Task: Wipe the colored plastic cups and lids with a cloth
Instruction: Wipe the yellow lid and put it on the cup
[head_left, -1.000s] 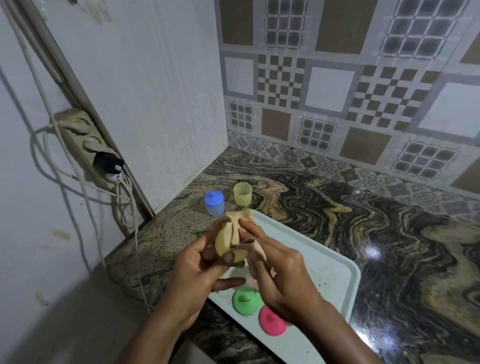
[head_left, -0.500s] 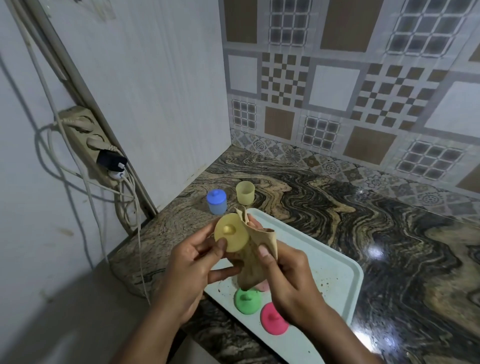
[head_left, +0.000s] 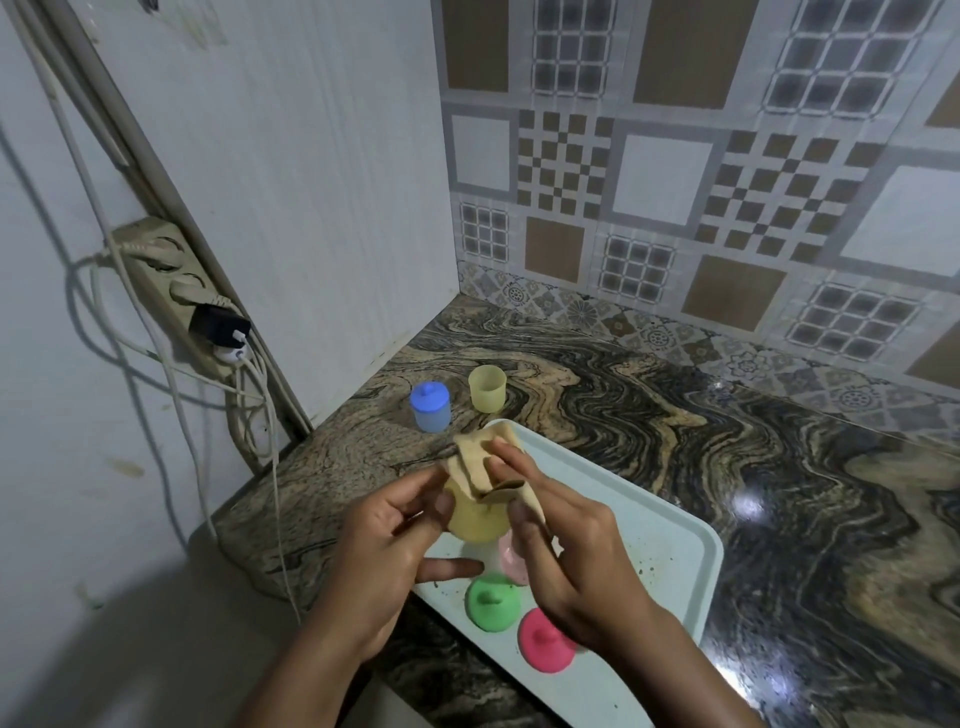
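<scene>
Centre of frame, left hand (head_left: 384, 551) fingers curled round yellow lid (head_left: 475, 517), right hand (head_left: 566, 556) fingers pinching cloth (head_left: 478, 457) onto lid top, green lid (head_left: 491, 603) & pink lid (head_left: 545, 642) on tray (head_left: 649, 530) below.

Left grip (head_left: 384, 551), right grip (head_left: 571, 561) and forearms are bare.

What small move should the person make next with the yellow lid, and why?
Probably draw the cloth down across the yellow lid. The left hand grips the lid by its edge, the right hand pinches the cloth over only its upper part, and the lower face is bare. The lidless yellow cup likely awaits it afterwards.
</scene>
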